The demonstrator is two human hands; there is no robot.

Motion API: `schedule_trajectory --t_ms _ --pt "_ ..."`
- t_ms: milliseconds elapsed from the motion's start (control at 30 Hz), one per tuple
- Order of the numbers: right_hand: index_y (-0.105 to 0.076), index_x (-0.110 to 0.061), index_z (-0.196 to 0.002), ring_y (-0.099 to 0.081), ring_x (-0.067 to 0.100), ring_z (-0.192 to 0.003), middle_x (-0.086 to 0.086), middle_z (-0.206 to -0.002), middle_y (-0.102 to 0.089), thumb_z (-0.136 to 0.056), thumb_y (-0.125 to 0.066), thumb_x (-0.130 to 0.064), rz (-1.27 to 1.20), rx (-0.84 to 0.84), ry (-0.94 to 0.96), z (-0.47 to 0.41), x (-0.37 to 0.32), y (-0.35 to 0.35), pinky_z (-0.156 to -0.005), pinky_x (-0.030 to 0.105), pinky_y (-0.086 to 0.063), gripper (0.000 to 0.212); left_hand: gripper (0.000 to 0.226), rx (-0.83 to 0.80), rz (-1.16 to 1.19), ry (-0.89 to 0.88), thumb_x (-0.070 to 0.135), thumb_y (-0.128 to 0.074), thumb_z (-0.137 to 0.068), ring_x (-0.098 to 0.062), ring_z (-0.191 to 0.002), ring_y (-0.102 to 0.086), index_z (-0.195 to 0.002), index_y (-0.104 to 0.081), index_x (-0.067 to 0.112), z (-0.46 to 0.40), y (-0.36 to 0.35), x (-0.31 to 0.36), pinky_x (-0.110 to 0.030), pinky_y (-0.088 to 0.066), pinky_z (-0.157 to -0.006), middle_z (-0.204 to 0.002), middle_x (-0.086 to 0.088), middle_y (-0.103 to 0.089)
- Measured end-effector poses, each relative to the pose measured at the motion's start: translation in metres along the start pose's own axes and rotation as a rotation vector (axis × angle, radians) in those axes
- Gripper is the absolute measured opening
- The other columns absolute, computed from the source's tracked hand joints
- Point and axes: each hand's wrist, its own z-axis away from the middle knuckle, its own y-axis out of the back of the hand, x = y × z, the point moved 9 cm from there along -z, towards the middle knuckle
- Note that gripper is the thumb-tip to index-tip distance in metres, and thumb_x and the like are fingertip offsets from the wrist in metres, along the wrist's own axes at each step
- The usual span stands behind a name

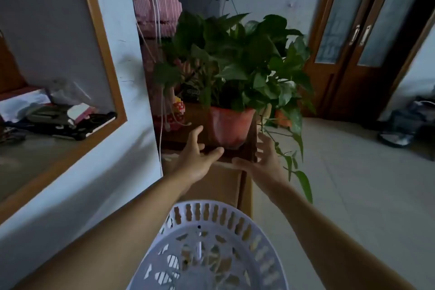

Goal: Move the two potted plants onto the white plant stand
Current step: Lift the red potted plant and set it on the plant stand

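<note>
A leafy green plant in a red-orange pot (229,126) stands on a brown wooden cabinet (223,181) straight ahead. Part of a second orange pot (281,118) shows behind its leaves to the right. My left hand (196,155) is open just left of and below the red pot, fingers spread, not touching it. My right hand (263,160) is open at the pot's lower right, also apart from it, with a trailing vine beside it. The white plant stand (207,249), a round perforated plastic top, sits close below me at the bottom centre.
A wall with a wood-framed opening (101,37) runs along the left. Pink and red block figures (155,0) stand on the cabinet behind the plant, with white cords hanging down. Wooden glass-paned doors (360,30) are at the right. Dark bags (404,125) lie on the tiled floor.
</note>
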Motion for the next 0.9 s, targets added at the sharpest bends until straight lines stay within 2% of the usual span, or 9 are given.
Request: schedule_trajectory --t_ms 133,233,367,467,567,667,767,867,900 --pt "-0.029 -0.038 -0.135 -0.052 0.017 -0.11 -0.014 -0.113 -0.049 -0.047 -0.073 -0.043 0.009 0.028 0.064 -0.019 0.01 -0.006 -0.091 0.045 -0.051 0.098 0.082 0.024 0.004 -0.058 0.047 -0.065 -0.08 -0.018 -0.11 -0.055 -0.145 -0.015 0.043 -0.025 0.0 -0.012 -0.03 -0.041 -0.085 -0.139 -0.007 -0.045" --pt "-0.022 -0.036 -0.14 -0.05 0.027 -0.123 0.002 -0.135 -0.048 -0.044 -0.072 -0.048 0.024 0.049 0.11 -0.04 0.025 -0.015 -0.095 0.051 -0.048 0.109 0.085 0.027 0.006 -0.109 0.047 -0.066 -0.079 -0.022 -0.123 -0.051 -0.146 -0.014 0.043 -0.049 -0.004 -0.027 -0.035 -0.042 -0.097 -0.143 -0.008 -0.042" --pt "-0.016 -0.043 -0.14 -0.048 0.025 -0.128 0.001 -0.142 -0.045 -0.047 -0.075 -0.046 0.033 0.064 0.234 -0.062 0.032 -0.025 -0.1 0.048 -0.046 0.11 0.086 0.052 0.035 -0.198 0.048 -0.065 -0.079 -0.019 -0.137 -0.038 -0.148 -0.013 0.038 -0.078 -0.002 -0.037 -0.034 -0.035 -0.107 -0.153 -0.001 -0.033" --pt "-0.011 -0.044 -0.141 -0.046 0.022 -0.129 -0.001 -0.144 -0.043 -0.051 -0.079 -0.045 0.126 0.084 0.346 -0.074 0.029 -0.03 -0.101 0.039 -0.043 0.113 0.089 0.063 0.085 -0.277 0.051 -0.066 -0.076 -0.018 -0.139 -0.035 -0.148 -0.016 0.038 -0.097 -0.003 -0.035 -0.03 -0.034 -0.104 -0.153 0.002 -0.033" --pt "-0.002 -0.043 -0.144 -0.043 0.02 -0.131 -0.002 -0.148 -0.035 -0.049 -0.083 -0.044 0.129 0.101 0.41 -0.086 0.024 -0.032 -0.101 0.041 -0.043 0.124 0.101 0.029 0.081 -0.317 0.062 -0.069 -0.065 -0.019 -0.139 -0.034 -0.148 -0.014 0.04 -0.108 -0.01 -0.032 -0.031 -0.032 -0.106 -0.153 0.005 -0.033" --pt "0.004 -0.042 -0.144 -0.036 0.019 -0.134 0.001 -0.151 -0.028 -0.047 -0.085 -0.043 0.162 0.139 0.47 -0.092 0.017 -0.032 -0.102 0.035 -0.04 0.131 0.115 -0.015 0.103 -0.341 0.068 -0.067 -0.051 -0.019 -0.134 -0.043 -0.148 -0.012 0.04 -0.116 -0.019 -0.028 -0.041 -0.035 -0.111 -0.146 0.006 -0.045" --pt "0.01 -0.035 -0.145 -0.029 0.022 -0.137 0.003 -0.152 -0.023 -0.043 -0.086 -0.042 0.184 0.166 0.487 -0.097 0.015 -0.035 -0.106 0.032 -0.033 0.141 0.107 -0.009 0.124 -0.369 0.058 -0.07 -0.059 -0.012 -0.122 -0.05 -0.148 -0.014 0.036 -0.127 -0.018 -0.024 -0.024 -0.04 -0.096 -0.125 0.013 -0.056" --pt "0.016 -0.036 -0.144 -0.026 0.024 -0.139 0.006 -0.152 -0.021 -0.039 -0.087 -0.044 0.222 0.188 0.454 -0.104 0.016 -0.038 -0.111 0.042 -0.033 0.148 0.108 -0.054 0.149 -0.359 0.047 -0.075 -0.062 -0.01 -0.118 -0.051 -0.149 -0.013 0.033 -0.136 -0.022 -0.021 -0.027 -0.04 -0.097 -0.111 0.022 -0.055" --pt "0.019 -0.036 -0.143 -0.025 0.025 -0.139 0.006 -0.152 -0.02 -0.039 -0.088 -0.043 0.234 0.182 0.446 -0.106 0.016 -0.04 -0.111 0.042 -0.033 0.149 0.108 -0.067 0.165 -0.354 0.043 -0.076 -0.062 -0.009 -0.116 -0.051 -0.149 -0.012 0.032 -0.138 -0.023 -0.021 -0.027 -0.04 -0.096 -0.108 0.025 -0.054"
